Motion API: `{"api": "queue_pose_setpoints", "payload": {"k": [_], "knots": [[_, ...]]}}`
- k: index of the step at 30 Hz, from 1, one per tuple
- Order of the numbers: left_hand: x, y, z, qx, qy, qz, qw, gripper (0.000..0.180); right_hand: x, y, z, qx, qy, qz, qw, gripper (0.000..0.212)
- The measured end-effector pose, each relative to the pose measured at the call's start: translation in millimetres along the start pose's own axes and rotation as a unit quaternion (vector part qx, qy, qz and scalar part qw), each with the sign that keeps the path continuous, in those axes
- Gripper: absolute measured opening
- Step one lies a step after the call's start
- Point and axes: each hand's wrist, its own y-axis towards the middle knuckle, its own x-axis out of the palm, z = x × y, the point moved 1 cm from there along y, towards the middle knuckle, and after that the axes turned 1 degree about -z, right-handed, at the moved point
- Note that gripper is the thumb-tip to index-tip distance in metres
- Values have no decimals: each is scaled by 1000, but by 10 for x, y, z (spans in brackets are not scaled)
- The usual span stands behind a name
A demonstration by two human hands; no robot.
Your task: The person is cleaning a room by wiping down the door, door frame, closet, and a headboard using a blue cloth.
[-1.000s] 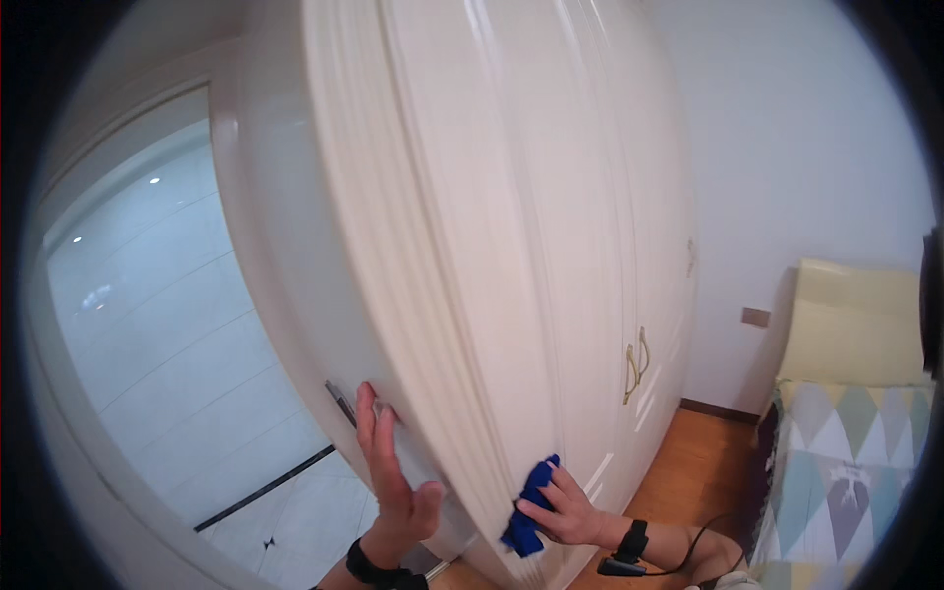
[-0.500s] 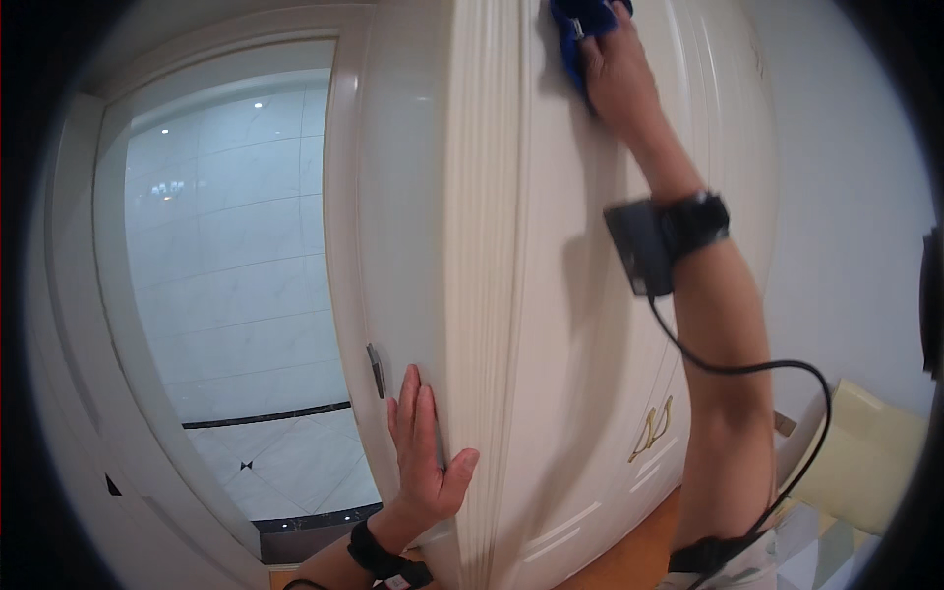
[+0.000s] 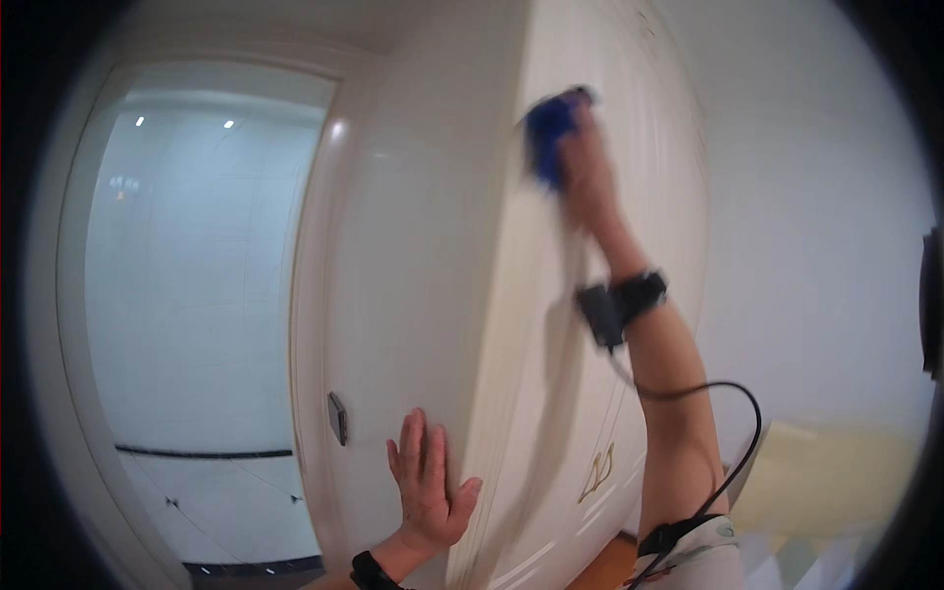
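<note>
A tall cream wardrobe (image 3: 521,413) stands in front of me, its vertical corner between my two hands. High on its door front, my right hand (image 3: 588,182) grips a blue cloth (image 3: 548,143) against the surface; both are smeared by motion. Low on the pale side panel (image 3: 423,256), my left hand (image 3: 430,501) lies flat, fingers extended upward and thumb apart near the corner. It holds nothing. Gold handles (image 3: 597,475) sit low on the doors, left of my right forearm.
Left of the wardrobe, a doorway (image 3: 315,295) frames a white tiled wall (image 3: 197,295). A dark switch-like plate (image 3: 337,418) is beside my left hand. A black cable (image 3: 752,423) loops from my right wrist device. A blurred yellowish object (image 3: 826,477) lies at lower right.
My right hand has brought the blue cloth lower on the wardrobe door. My left hand remains flat on the side panel. The whole view has tilted and shifted.
</note>
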Motion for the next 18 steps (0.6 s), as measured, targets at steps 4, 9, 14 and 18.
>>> {"api": "queue_pose_setpoints", "payload": {"k": [4, 9, 14, 18], "knots": [[1, 36, 38, 5, 23, -16, 1000, 64, -158, 394, 526, 211, -4, 6, 978, 44], [-32, -43, -63, -26, 40, -4, 999, 65, -114, -1242, -370, 168, 10, -52, 984, 41], [56, -24, -1, -21, 36, -18, 999, 66, -790, -3684, -1880, 40, 78, -277, 957, 42], [38, -46, 11, -12, 46, -6, 999, 60, -802, -3371, -1524, -64, 73, -292, 951, 41]]}}
